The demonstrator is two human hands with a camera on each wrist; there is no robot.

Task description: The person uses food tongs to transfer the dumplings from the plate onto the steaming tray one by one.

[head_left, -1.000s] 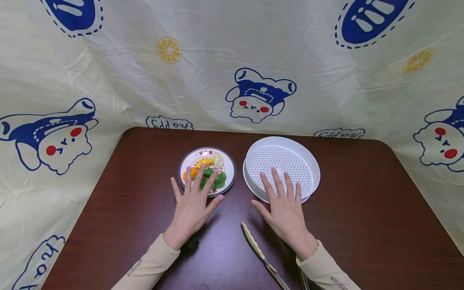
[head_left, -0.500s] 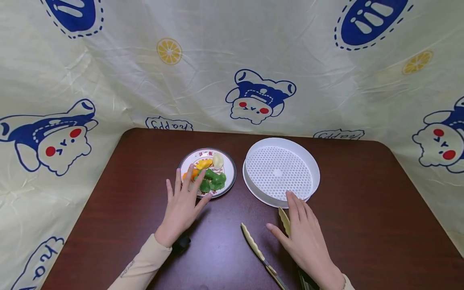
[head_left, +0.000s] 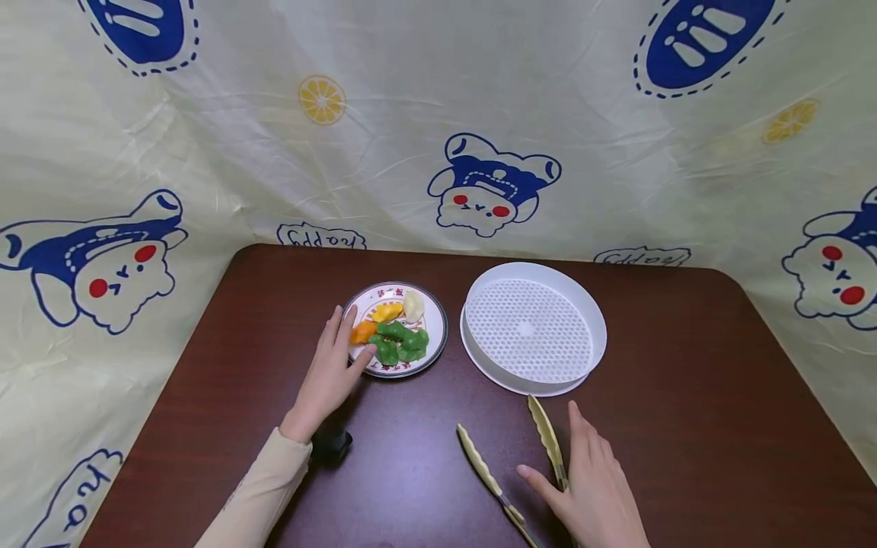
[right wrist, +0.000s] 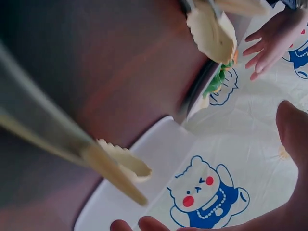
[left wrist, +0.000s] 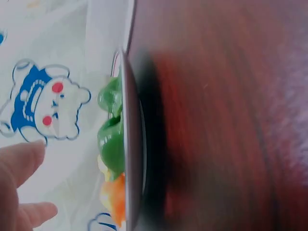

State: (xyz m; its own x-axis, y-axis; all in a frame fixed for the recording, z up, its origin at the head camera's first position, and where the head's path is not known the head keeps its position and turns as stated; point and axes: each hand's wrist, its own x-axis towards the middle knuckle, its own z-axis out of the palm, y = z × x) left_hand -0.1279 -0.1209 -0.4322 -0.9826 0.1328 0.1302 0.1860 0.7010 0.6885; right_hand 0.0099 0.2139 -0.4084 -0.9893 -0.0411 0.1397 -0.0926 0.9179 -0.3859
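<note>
My left hand (head_left: 322, 388) is at the left rim of a round patterned plate (head_left: 437, 327), its fingers extended along the edge and thumb toward the front rim. On the plate lie green pepper pieces (head_left: 413, 346), orange pieces (head_left: 363, 332), a yellow piece (head_left: 387, 312) and a pale white piece (head_left: 413, 306). Tongs (head_left: 548, 438) with cream scalloped tips lie spread on the table in front. My right hand (head_left: 603, 487) is over their right arm, thumb apart from the fingers. In the right wrist view, the tongs' tips (right wrist: 118, 178) show between table and hand, ungripped.
A white round basket (head_left: 527, 327) with a perforated bottom sits right of the plate, on a white base (head_left: 489, 374). The brown table (head_left: 685, 396) ends at a printed plastic sheet (head_left: 384, 175) behind it. A dark wrist device (head_left: 332, 447) hangs under my left wrist.
My right hand has drawn back from over the basket to above the tongs, uncovering their right arm. My left hand has shifted left, from above the food to the plate's left rim.
</note>
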